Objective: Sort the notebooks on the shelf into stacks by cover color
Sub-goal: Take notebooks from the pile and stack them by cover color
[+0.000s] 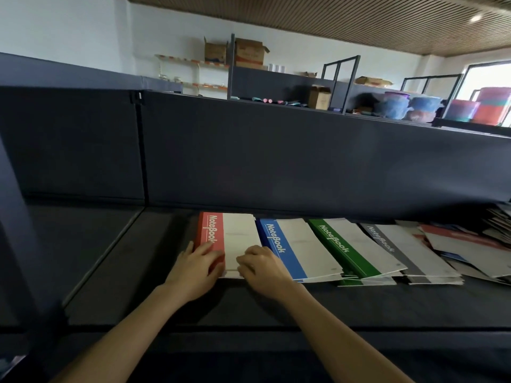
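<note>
Left hand [197, 268] lying palm down, fingers nearly straight, pressing on near left corner of red notebook stack [211, 233]; forearm reaching in from lower left. Right hand [262, 269] sitting knuckles up, fingers bending onto same stack's near edge; gripping or only touching, cannot tell. Red notebook stack lying on dark shelf [110, 272], leftmost of 4 side by side: blue stack [279, 244], green stack [338, 244], grey stack [385, 241] following rightward. Mixed pile [470, 244] lying at far right.

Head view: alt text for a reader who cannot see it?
The person's left hand and right hand rest on the near end of the red notebook stack on a dark shelf. A blue stack, green stack and grey stack line up to its right, then a loose mixed pile.
</note>
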The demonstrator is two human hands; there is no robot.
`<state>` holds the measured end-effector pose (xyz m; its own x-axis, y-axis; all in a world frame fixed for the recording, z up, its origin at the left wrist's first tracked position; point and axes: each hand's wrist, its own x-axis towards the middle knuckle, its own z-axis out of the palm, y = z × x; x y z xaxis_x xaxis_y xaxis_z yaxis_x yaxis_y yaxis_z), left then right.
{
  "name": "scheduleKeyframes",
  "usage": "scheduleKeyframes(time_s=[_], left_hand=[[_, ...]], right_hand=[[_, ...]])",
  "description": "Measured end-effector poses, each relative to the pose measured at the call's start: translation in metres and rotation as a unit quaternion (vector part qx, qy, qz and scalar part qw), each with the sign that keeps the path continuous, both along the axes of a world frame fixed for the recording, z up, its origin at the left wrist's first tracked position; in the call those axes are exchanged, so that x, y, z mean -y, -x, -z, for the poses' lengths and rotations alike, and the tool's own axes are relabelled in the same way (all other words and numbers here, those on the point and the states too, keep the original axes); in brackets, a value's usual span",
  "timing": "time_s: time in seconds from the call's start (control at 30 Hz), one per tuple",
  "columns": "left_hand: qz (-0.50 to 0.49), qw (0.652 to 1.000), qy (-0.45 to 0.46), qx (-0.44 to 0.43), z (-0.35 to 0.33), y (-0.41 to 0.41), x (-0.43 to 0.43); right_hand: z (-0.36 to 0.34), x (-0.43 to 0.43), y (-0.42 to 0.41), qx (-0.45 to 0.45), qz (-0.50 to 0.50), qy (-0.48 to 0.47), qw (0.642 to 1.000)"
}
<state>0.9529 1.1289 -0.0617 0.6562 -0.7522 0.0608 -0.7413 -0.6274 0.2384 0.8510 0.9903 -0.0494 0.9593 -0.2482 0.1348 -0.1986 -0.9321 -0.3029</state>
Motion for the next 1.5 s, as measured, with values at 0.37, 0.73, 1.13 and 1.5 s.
scheduleKeyframes(time_s=[0.37,0.73,1.13,1.5], left_hand=[[0.054,0.995,0.065,0.051,-0.017,0.027,0.055],[0.153,0.979,0.124,0.047,-0.02,0.121,0.189],[0.214,0.971,0.098,0.045,-0.011,0.249,0.323],[0.247,0.955,0.149,-0.07,-0.007,0.3,0.396]], right_hand=[[-0.005,0.027,0.02,0.022,0.029,-0.034,0.999],[0.002,0.163,0.145,0.031,0.206,0.009,0.978],[0.001,0.276,0.303,-0.011,0.315,-0.003,0.949],[0.018,0.32,0.348,-0.018,0.361,-0.028,0.932]])
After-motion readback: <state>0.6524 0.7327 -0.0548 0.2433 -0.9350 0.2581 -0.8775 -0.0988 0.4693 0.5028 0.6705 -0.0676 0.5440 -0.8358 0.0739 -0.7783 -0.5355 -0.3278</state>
